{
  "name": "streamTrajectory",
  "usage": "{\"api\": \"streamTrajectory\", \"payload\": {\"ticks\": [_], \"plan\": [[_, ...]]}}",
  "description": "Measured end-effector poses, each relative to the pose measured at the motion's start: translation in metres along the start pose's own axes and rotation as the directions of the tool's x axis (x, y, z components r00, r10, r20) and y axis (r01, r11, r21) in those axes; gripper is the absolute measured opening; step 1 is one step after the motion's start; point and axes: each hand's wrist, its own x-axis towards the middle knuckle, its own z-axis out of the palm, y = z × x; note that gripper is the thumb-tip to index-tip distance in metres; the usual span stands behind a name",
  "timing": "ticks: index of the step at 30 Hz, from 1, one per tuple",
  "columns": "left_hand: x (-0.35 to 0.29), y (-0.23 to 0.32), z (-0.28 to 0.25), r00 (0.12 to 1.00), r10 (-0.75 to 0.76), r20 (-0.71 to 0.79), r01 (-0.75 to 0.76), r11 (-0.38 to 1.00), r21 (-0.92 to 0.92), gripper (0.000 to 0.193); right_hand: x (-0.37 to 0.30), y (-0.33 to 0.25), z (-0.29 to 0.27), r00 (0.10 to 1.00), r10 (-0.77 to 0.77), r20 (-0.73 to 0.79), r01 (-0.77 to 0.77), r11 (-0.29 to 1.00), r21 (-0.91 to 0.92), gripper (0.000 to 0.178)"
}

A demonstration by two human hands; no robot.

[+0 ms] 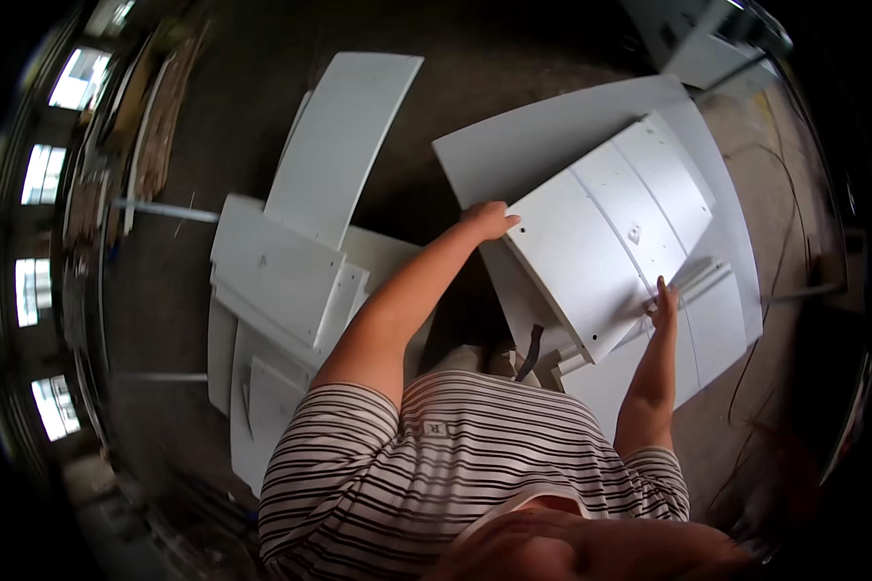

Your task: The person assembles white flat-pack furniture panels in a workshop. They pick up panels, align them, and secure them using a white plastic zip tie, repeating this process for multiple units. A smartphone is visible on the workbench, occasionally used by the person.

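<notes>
A white panel (576, 247) with drilled holes and two straight seams lies tilted before me on the right. My left hand (490, 221) is closed on its left corner, with the thumb on the top face and the other fingers partly hidden at the edge. My right hand (663, 304) grips the near right edge of the same panel, its thumb pointing up and its other fingers mostly out of sight. Beneath the panel spreads a larger white board (736, 213). By my right hand a pale grooved strip (704, 279) lies on that board.
On the left is a stack of white panels (281, 266), with a long white board (344, 136) jutting away from it. Metal bars (170, 210) stick out beside the stack. A cable (794, 194) runs over the floor at right. A pale cabinet (693, 44) stands at the far right.
</notes>
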Motion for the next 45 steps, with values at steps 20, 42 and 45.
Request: {"api": "streamTrajectory", "payload": {"ticks": [20,42,45], "plan": [[-0.384,-0.163,0.436,0.728,-0.678,0.098,0.461,0.379,-0.802,0.039,-0.095,0.142,0.237,0.389,0.351,0.852,0.885,0.113,-0.451,0.032],[-0.33,-0.526,0.382,0.134,-0.97,-0.204,0.033,0.211,-0.977,0.024,-0.32,0.174,0.669,-0.059,-0.144,0.988,0.944,-0.331,0.008,0.074],[-0.314,-0.558,0.374,0.129,-0.987,-0.092,0.009,0.094,-0.995,0.024,-0.342,0.161,0.734,-0.022,-0.148,0.989,0.958,-0.285,-0.021,0.08]]}}
